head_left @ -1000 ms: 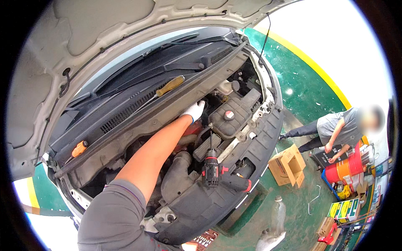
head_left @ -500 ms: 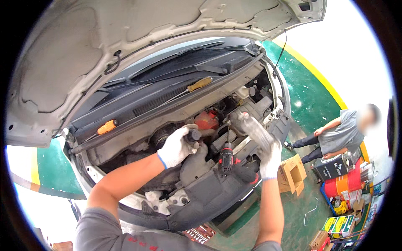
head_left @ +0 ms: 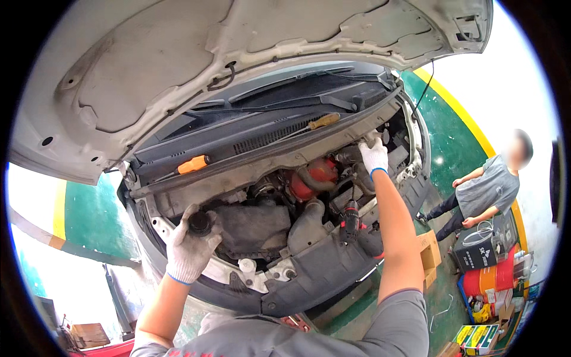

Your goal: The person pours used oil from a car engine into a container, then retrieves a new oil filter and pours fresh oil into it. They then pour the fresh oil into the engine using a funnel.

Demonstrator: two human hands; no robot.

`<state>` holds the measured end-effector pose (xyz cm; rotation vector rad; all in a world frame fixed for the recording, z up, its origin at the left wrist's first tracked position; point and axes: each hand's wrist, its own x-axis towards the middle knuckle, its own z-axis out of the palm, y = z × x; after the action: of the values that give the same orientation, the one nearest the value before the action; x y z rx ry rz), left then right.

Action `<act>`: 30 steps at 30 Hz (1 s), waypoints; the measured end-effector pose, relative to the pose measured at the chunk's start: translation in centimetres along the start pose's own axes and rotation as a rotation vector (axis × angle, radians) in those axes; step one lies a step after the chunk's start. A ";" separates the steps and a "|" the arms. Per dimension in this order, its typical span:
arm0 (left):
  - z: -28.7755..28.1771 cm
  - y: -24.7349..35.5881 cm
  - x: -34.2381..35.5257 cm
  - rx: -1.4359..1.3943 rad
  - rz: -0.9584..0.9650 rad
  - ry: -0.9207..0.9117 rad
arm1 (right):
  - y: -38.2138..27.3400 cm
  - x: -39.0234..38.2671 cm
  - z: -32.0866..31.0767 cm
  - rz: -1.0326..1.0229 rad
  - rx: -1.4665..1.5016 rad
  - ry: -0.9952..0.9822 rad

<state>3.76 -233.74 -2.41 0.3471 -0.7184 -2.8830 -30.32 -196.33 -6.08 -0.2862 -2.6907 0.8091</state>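
My left hand (head_left: 189,253), in a white knit glove, is closed around a round black cap-like part (head_left: 200,222), above the front left edge of the engine bay. Beside it lies a broad black plastic housing (head_left: 253,226). Stretched across to the far right of the bay, my gloved right hand (head_left: 375,156) has bent fingers at the pale reservoir area; what they grip is hidden. A black and red power driver (head_left: 352,219) rests on the engine's front part. Behind it, a red object (head_left: 313,180) sits under a grey hose.
The raised hood (head_left: 160,65) hangs over the bay. An orange-handled screwdriver (head_left: 193,165) and a yellow-handled screwdriver (head_left: 324,121) lie along the cowl. To the right, another person (head_left: 491,184) stands near a cardboard box (head_left: 428,257) and piled supplies.
My left hand has drawn down and left with the black part. My right hand has gone up to the bay's far right; the blurred pale thing by it no longer shows. The view has shifted.
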 end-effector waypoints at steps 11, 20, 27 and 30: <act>-2.7 2.8 -1.2 0.093 0.079 0.087 | 2.1 4.5 3.7 -0.134 -0.097 -0.302; -1.0 2.2 1.0 0.264 -0.007 -0.077 | 4.1 7.5 5.2 -0.043 -0.123 -0.316; 2.6 1.9 8.5 0.983 0.197 -0.130 | 2.8 5.2 3.9 -0.162 0.045 -0.195; 5.5 2.2 12.4 1.448 0.397 -0.152 | 3.0 5.1 3.5 -0.177 0.055 -0.233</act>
<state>-9.40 -235.66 1.05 0.0698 -2.4104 -1.5570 -36.04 -194.22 -9.27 0.0632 -2.8501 0.9099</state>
